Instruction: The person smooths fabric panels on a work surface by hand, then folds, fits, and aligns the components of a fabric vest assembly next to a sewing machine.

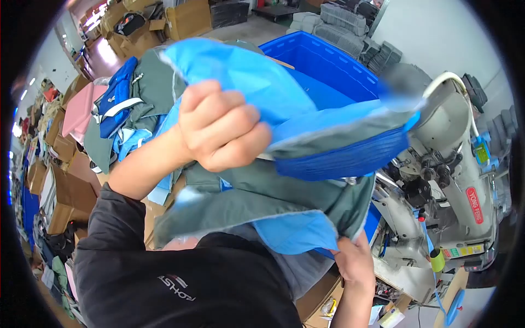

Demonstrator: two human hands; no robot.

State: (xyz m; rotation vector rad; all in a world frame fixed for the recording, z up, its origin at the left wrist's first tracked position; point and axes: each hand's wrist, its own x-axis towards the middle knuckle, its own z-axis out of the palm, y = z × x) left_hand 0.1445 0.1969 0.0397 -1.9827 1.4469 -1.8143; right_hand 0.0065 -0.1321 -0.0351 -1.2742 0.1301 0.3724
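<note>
A large sewn piece of grey-green fabric [262, 205] with a light blue lining [246, 71] and a dark blue pleated panel [344, 158] hangs in front of me, partly blurred. My left hand [221, 126] is curled into a fist in front of the lining, raised near the middle of the view; what its fingers hold, if anything, is hidden. Lower down at the right, my right hand [355, 259] pinches the bottom corner of the piece, where grey fabric and blue lining meet.
Behind the fabric stands a blue plastic bin [328, 57]. A white sewing machine [459, 180] is on the right. More grey and blue pieces [156, 82] and a pink item [82, 106] lie at the left, near cardboard boxes [71, 202]. Grey stacks [342, 22] stand at the back.
</note>
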